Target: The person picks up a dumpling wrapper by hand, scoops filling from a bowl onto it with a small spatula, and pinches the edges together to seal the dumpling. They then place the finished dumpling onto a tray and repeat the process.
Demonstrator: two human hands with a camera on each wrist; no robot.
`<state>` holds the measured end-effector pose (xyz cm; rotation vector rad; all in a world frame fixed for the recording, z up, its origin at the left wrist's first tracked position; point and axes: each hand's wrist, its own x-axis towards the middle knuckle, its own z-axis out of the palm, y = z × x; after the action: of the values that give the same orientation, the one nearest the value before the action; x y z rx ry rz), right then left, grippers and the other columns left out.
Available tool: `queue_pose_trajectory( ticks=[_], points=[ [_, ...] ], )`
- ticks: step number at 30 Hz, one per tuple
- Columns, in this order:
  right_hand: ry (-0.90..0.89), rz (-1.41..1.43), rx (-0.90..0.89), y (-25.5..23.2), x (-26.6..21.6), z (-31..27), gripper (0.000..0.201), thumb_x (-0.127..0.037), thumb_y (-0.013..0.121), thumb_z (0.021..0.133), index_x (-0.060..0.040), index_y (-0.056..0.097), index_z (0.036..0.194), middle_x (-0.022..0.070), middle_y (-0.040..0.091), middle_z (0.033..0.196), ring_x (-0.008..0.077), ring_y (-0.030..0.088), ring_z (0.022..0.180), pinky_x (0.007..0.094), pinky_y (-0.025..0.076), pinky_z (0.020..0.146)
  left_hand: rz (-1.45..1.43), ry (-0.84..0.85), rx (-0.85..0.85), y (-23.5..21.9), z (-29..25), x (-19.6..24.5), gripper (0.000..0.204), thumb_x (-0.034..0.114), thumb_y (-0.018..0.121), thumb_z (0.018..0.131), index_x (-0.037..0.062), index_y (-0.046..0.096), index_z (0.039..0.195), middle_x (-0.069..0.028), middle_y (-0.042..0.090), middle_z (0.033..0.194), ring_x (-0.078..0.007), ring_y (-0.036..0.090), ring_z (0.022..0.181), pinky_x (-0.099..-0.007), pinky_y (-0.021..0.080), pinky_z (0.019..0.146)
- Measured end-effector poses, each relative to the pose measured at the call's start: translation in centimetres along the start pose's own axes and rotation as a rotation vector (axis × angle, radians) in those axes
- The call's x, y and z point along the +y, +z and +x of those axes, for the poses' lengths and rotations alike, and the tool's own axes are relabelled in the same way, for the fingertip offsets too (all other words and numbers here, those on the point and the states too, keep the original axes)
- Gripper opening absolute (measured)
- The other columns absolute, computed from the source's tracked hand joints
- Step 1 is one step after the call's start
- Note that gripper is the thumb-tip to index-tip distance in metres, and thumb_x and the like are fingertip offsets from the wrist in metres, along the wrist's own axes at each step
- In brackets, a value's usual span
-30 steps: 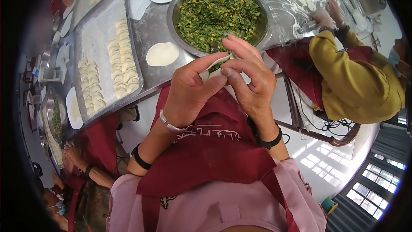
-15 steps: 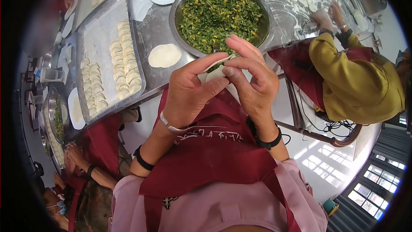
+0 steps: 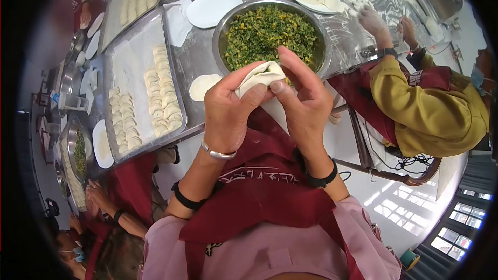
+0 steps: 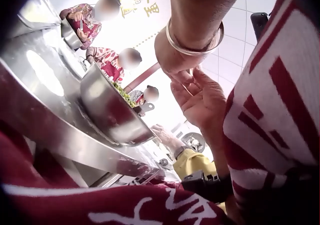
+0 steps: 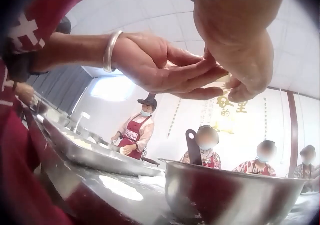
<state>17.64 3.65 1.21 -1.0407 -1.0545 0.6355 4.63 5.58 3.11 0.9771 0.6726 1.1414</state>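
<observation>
Turned slightly, the filled wrapper is pinched between both hands.

- White wall, right wrist view: large gold Chinese characters; "里" and "的" can be read, the others are blurred.
- Same wall: thin columns of small characters, too small to read.
- Standing person's red apron: white print, with "FLOUR" legible in capitals.
- Camera wearer's dark red apron: white characters, partly folded away, unreadable.
</observation>
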Motion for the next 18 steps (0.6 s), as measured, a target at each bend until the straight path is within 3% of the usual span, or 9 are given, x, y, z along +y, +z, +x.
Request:
queue_pose_trajectory(
  ticks=[4,7,13,18],
  points=[
    [0.163,0.099,0.048,-0.3,0.1,-1.1,0.032,-0.001,0.07,0.083,0.0048,0.066,0.114,0.0181,0.063,0.128,0.0228,0.061,0.117,0.0321,0.048,0.099,-0.056,0.0,0.026,0.2,-0.1,0.2,0.046,0.011,0.059,0.097,-0.013,0.045,0.134,-0.0214,0.059,0.125,-0.0275,0.063,0.111,-0.0368,0.054,0.097],
    [0.225,0.104,0.041,-0.5,0.2,-1.2,0.029,0.0,0.07,0.083,0.0043,0.068,0.112,0.0188,0.063,0.128,0.0226,0.061,0.116,0.031,0.048,0.098,-0.04,0.03,0.046,0.3,-0.2,-0.2,0.045,0.009,0.059,0.097,-0.0127,0.046,0.133,-0.0214,0.059,0.126,-0.0268,0.062,0.112,-0.0368,0.054,0.097],
    [0.157,0.134,0.033,0.0,0.2,-1.1,0.027,0.002,0.07,0.083,0.0041,0.068,0.11,0.0193,0.063,0.128,0.0218,0.061,0.117,0.0308,0.049,0.097,-0.049,0.026,0.105,0.4,-0.5,-1.1,0.04,0.008,0.06,0.096,-0.0121,0.051,0.13,-0.0197,0.062,0.121,-0.0243,0.065,0.107,-0.0348,0.056,0.095],
    [0.238,0.195,0.068,0.1,-0.2,-1.3,0.026,0.001,0.071,0.084,0.004,0.069,0.109,0.02,0.063,0.127,0.0226,0.061,0.116,0.0315,0.048,0.098,-0.105,0.047,0.103,0.5,-0.7,-1.3,0.037,0.006,0.061,0.096,-0.011,0.054,0.128,-0.0187,0.063,0.121,-0.0217,0.065,0.106,-0.0336,0.055,0.096]
  ],
)
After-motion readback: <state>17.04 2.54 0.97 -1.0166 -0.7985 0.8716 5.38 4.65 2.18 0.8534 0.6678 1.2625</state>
